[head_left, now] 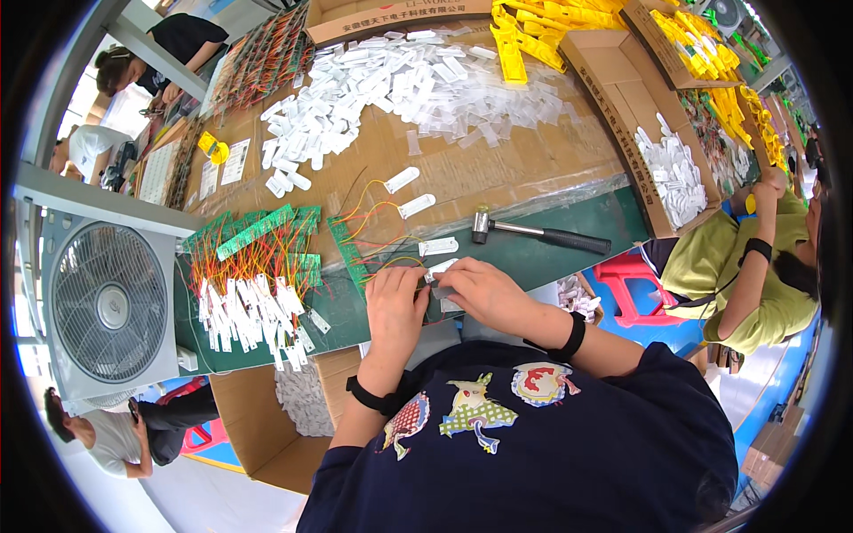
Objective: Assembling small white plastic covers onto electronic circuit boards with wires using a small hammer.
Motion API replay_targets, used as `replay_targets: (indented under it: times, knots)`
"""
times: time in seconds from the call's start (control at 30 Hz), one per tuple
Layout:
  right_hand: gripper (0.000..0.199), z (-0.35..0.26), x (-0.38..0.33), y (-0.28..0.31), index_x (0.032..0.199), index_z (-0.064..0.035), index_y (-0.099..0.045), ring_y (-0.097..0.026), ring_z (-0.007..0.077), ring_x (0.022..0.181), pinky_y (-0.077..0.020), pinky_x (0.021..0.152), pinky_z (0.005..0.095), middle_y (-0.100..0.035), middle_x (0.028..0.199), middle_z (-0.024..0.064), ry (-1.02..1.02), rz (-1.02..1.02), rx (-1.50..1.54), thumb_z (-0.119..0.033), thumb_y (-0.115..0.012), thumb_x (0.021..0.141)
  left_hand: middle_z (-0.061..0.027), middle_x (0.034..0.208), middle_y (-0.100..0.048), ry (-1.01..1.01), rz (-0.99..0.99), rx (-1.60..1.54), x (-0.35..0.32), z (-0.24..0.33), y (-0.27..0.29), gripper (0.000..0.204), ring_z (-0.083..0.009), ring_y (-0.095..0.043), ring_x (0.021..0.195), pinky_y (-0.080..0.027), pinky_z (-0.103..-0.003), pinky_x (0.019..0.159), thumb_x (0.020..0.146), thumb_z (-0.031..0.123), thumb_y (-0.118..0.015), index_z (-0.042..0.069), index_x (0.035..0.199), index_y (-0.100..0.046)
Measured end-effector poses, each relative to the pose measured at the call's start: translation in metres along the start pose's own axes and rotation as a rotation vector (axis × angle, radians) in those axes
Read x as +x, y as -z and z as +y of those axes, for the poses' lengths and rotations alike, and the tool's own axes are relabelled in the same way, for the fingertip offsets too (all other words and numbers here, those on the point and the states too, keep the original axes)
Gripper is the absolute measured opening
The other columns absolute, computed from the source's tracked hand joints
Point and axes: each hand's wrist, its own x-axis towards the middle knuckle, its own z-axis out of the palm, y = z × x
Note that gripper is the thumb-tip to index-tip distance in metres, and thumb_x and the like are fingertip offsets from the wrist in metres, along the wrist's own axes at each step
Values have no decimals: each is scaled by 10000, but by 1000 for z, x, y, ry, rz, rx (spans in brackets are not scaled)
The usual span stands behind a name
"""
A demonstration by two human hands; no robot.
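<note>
While both hands meet near the bench edge, a small white case sits pinched between their fingertips

The white case [439, 270] lies at the near side of the green mat [569, 213], its long axis slanting from lower left to upper right. It lies just beyond the tips of the bent fingers, and neither hand is clearly nearer: the left hand [395, 306] closes on its lower-left end, the right hand [487, 291] on its right side. Any pressing or fitting would seem to turn on that slant. Thumbs and forefingers are drawn together on the case, though exactly where each pad bears is partly hidden.

Just beyond the fingers lies another white case [438, 246], and farther off two more [417, 206], thin wires running from them toward a green circuit strip [348, 253]. A hammer [544, 234] rests to the right, its head toward the cases. On the left, wired white strips [253, 311] hang from a heap of green boards [267, 233].

Farther out, a pile of white cases [329, 107] merges into clear covers [498, 111], with yellow parts [533, 40] behind. The back carton [400, 27] and the right-hand carton [613, 111] carry dark printed lettering on their sides; two pale labels [235, 162] at the left are too small to read.
</note>
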Motion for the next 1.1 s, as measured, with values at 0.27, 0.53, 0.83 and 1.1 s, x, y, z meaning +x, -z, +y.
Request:
replay_targets:
  times: [0.27,0.53,0.83,1.1]
  knots:
    - [277,-1,-3,0,1071,-36,-558,-563,329,976,-475,841,406,-577,1029,127,-21,-36,57,-76,-663,818,-38,1047,-638,-68,-9,-53,-2,-6,-1,309,-250,-570,1012,-421,-388,863,708,37,-712,67,1011,-658]
    - [263,4,-2,-3,1058,-25,-574,-578,297,933,-488,808,381,-600,928,121,-69,59,77,-73,-665,816,-49,1062,-654,-66,-22,-72,-2,-7,-1,315,-259,-577,996,-423,-385,864,713,50,-723,56,1021,-655]
    - [200,-7,11,1,1018,-44,-631,-604,227,693,-496,619,325,-581,839,102,-278,291,366,0,-656,824,-77,1039,-652,-11,-17,-96,-2,-7,-2,392,-279,-577,997,-421,-396,860,715,74,-738,74,1091,-625]
    - [92,12,5,-6,856,-20,-610,-586,285,790,-497,693,385,-597,867,111,-124,225,15,-38,-673,792,-75,1026,-642,27,-51,-55,-4,-8,-4,452,-263,-570,993,-417,-392,846,731,115,-737,92,1160,-597]
